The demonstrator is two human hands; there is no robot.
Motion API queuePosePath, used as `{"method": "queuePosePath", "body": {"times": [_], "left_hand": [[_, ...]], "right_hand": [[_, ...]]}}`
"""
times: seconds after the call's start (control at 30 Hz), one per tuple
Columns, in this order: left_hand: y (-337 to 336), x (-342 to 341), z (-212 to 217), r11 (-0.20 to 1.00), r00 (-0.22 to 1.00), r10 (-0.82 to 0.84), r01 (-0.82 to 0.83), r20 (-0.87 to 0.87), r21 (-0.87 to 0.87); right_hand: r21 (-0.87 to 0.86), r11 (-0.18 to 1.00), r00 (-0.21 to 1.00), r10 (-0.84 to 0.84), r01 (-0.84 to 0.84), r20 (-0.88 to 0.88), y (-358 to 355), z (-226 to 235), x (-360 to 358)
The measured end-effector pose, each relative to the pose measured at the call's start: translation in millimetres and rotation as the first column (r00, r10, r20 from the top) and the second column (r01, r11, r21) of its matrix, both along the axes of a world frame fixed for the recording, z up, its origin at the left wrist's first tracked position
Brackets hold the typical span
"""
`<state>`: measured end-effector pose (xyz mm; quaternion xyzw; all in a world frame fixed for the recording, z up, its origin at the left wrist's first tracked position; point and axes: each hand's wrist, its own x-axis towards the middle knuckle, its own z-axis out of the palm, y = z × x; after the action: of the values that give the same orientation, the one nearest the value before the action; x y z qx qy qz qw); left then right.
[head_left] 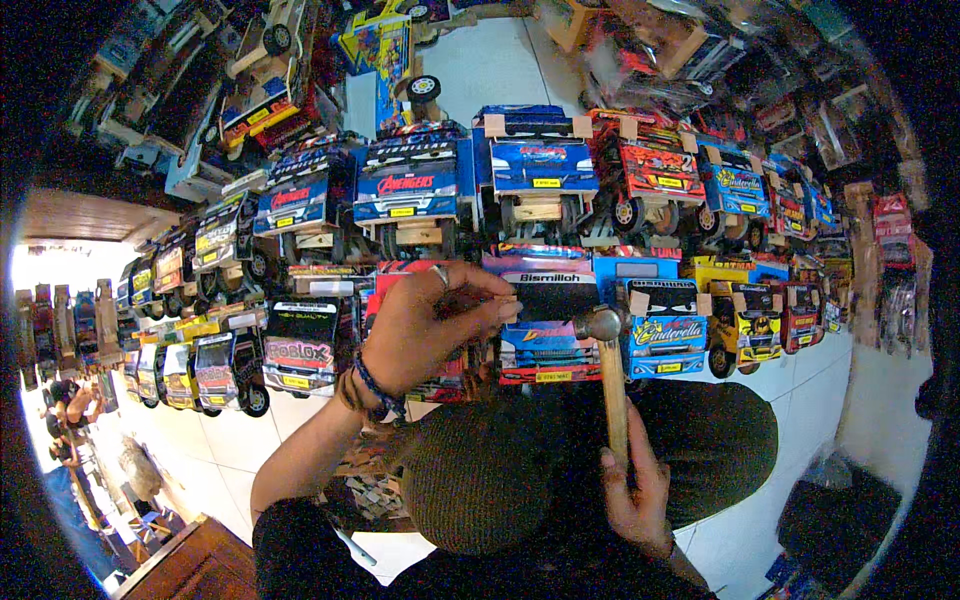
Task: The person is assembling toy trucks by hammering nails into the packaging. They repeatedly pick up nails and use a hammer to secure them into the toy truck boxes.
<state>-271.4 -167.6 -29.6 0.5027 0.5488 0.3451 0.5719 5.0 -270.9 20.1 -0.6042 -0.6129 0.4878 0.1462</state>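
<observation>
left hand [425, 325] bent over the blue toy truck [545, 340] in the near row, fingers pinched together, anything between them too small to tell, right hand [640, 495] low, fingers around the hammer [614, 410], dark lettering on the truck's white windscreen strip [548, 278], yellow plate [553, 377] below

A toy workshop
Rows of toy trucks [541, 168] on a tiled floor [490, 65], a hammer [614, 400], small wooden pieces [375, 492].

RH [640, 498] w/ hammer [613, 395]; LH [420, 325] maybe touching truck [545, 345].
</observation>
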Motion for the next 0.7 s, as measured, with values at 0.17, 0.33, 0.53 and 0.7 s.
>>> {"method": "queuePosePath", "body": {"times": [0.17,0.33,0.53,0.7], "left_hand": [[7.2,0.6,1.7,1.000,0.997,-0.022,0.022,-0.077,-0.011],[12.7,-2.2,2.6,0.999,0.996,-0.047,0.046,-0.078,-0.018],[11.8,-2.9,-1.4,0.999,0.999,-0.031,0.030,-0.023,-0.032],[12.1,-3.3,-2.5,1.000,1.000,-0.012,0.012,0.012,-0.028]], "right_hand": [[-0.005,1.000,0.998,0.011,-0.010,0.066,-1.6,-4.0,0.1],[0.046,0.997,0.994,0.059,-0.064,0.091,-0.7,-7.1,-2.2],[0.091,0.994,0.994,0.058,-0.066,0.097,3.4,-9.8,-6.1],[0.096,0.992,0.991,0.068,-0.079,0.117,5.7,-8.9,-5.9]]}}
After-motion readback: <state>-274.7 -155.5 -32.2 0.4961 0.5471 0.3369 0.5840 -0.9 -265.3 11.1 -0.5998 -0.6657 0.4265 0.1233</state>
